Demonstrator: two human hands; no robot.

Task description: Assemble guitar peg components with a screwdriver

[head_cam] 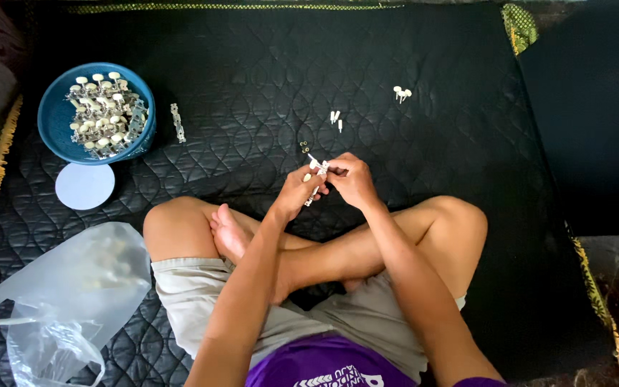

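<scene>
Both hands, left (296,192) and right (352,179), pinching one metal strip (317,179); bowl (98,111) of finished pieces far left, loose pegs (335,118) just beyond.

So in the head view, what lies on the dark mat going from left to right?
Clear plastic bag → white round lid → blue bowl of metal parts → loose metal strip → the two hands on a small part → white pegs.
</scene>
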